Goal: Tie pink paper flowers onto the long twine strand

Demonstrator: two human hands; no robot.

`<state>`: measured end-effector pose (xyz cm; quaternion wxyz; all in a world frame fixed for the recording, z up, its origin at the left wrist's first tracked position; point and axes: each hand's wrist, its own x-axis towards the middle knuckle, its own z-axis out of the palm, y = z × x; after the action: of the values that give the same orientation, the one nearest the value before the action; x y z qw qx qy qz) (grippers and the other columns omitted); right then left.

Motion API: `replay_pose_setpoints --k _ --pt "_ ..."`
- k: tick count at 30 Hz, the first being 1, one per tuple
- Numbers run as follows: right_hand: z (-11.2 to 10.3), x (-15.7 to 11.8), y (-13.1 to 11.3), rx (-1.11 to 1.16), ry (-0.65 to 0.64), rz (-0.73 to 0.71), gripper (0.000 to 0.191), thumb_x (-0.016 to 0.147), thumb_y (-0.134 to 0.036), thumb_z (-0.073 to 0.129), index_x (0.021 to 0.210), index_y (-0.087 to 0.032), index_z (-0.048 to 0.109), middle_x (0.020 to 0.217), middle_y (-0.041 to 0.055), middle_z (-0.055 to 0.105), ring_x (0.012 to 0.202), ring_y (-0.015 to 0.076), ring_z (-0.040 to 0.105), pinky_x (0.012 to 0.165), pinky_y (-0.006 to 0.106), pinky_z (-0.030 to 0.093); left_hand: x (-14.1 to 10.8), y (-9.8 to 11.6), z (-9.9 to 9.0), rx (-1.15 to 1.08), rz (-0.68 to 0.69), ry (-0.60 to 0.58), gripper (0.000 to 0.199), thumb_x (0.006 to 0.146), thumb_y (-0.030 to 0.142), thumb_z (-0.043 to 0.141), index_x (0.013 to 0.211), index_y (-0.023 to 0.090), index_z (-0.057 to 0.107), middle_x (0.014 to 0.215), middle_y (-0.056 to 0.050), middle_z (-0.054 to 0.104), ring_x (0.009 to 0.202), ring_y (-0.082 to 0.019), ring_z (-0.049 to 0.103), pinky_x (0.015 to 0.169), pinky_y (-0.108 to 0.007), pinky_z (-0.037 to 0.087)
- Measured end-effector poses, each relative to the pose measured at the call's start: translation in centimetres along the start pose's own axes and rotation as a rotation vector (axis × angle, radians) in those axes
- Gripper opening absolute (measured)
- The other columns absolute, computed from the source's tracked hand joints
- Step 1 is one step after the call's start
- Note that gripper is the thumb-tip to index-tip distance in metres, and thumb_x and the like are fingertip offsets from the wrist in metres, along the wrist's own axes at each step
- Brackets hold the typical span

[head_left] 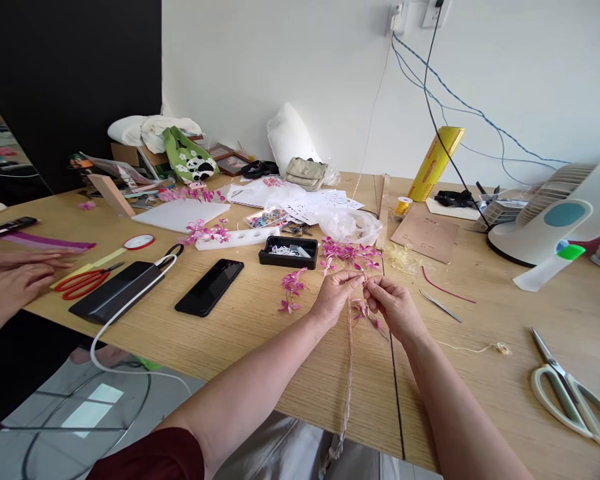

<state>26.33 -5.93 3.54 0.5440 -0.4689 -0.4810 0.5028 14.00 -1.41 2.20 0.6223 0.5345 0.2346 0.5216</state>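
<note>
My left hand (337,293) is closed in a pinch at the top of a pale braided cord (349,373), which hangs down past the table edge to my lap. Fingertip to fingertip with it, my right hand (393,300) pinches something thin, too small to make out. Just beyond both hands lies a spray of pink flowers (347,252). More pink blossoms (294,283) rest to the left, and others (363,310) show beneath my fingers. A fine cream thread (463,347) comes out from behind my right wrist and ends in a small coil (501,349).
Large scissors (563,383), tweezers (441,305) and a white fan (540,207) are at right. Leftward lie a black tray (287,252), a phone (210,287), a power bank (117,290) and red-handled scissors (83,283). Another person's hands (15,283) rest at far left.
</note>
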Motion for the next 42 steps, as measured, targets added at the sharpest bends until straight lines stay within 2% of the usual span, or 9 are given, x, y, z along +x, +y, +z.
replay_pose_setpoints --k 9,12,16,20,25,31,36,42 --pt "0.1 -0.1 -0.1 0.096 -0.037 0.046 0.029 0.070 -0.044 0.064 0.066 -0.017 0.055 0.052 -0.0036 0.048 0.042 0.0061 0.038 0.042 0.021 0.033 0.0 0.0 0.1 -0.039 -0.049 0.033 0.018 0.067 0.030 0.067 0.074 0.014 0.069 0.073 -0.004 0.066 0.074 -0.013 0.057 0.078 -0.028 0.042" --pt "0.1 -0.1 -0.1 0.114 -0.020 0.042 0.027 0.069 -0.042 0.066 0.074 -0.018 0.054 0.056 -0.0044 0.050 0.042 0.0060 0.040 0.042 0.021 0.034 0.2 -0.1 0.0 -0.042 -0.045 0.068 0.018 0.067 0.030 0.068 0.074 0.014 0.068 0.071 -0.003 0.065 0.073 -0.013 0.056 0.075 -0.027 0.042" --pt "0.5 0.1 0.3 0.013 0.064 -0.019 0.034 0.063 -0.036 0.070 0.083 -0.022 0.048 0.053 -0.0073 0.051 0.041 0.0075 0.043 0.041 0.020 0.032 0.5 -0.3 -0.2 -0.080 -0.024 0.153 0.019 0.066 0.032 0.069 0.071 0.015 0.066 0.066 0.000 0.061 0.067 -0.010 0.054 0.071 -0.025 0.041" --pt "0.5 0.4 0.6 -0.170 0.151 -0.089 0.022 0.068 -0.036 0.064 0.072 -0.021 0.049 0.046 -0.0069 0.046 0.039 0.0081 0.039 0.040 0.022 0.029 0.5 -0.1 -0.3 -0.123 -0.018 0.182 0.018 0.066 0.031 0.068 0.074 0.015 0.066 0.069 -0.001 0.062 0.069 -0.010 0.055 0.071 -0.025 0.041" --pt "0.0 0.3 0.5 -0.256 0.218 -0.178 0.019 0.073 -0.035 0.060 0.065 -0.019 0.052 0.049 -0.0061 0.038 0.043 0.0072 0.032 0.042 0.023 0.022 0.4 0.3 -0.5 -0.154 -0.039 0.164 0.018 0.069 0.031 0.066 0.074 0.015 0.064 0.072 -0.002 0.063 0.069 -0.009 0.056 0.070 -0.024 0.041" --pt "-0.3 0.3 0.5 -0.238 0.222 -0.169 0.023 0.076 -0.040 0.057 0.068 -0.019 0.052 0.050 -0.0065 0.034 0.044 0.0070 0.026 0.043 0.023 0.018 0.4 0.0 -0.6 -0.299 -0.119 0.105 0.020 0.070 0.032 0.066 0.074 0.014 0.059 0.071 -0.002 0.062 0.069 -0.010 0.060 0.071 -0.025 0.044" --pt "-0.5 0.4 0.6 -0.242 0.222 -0.191 0.021 0.075 -0.038 0.058 0.069 -0.019 0.053 0.053 -0.0059 0.037 0.046 0.0075 0.029 0.045 0.023 0.021 0.3 -0.2 -0.6 -0.348 -0.143 0.059 0.022 0.070 0.033 0.066 0.075 0.013 0.056 0.070 -0.002 0.062 0.067 -0.011 0.061 0.070 -0.026 0.045" --pt "-0.5 0.5 0.6 -0.306 0.211 -0.230 0.016 0.072 -0.033 0.061 0.068 -0.018 0.056 0.056 -0.0038 0.046 0.051 0.0083 0.036 0.048 0.023 0.027 0.2 0.3 -0.4 -0.420 -0.179 0.018 0.021 0.069 0.029 0.066 0.072 0.014 0.051 0.064 0.002 0.056 0.060 -0.007 0.055 0.064 -0.022 0.043"
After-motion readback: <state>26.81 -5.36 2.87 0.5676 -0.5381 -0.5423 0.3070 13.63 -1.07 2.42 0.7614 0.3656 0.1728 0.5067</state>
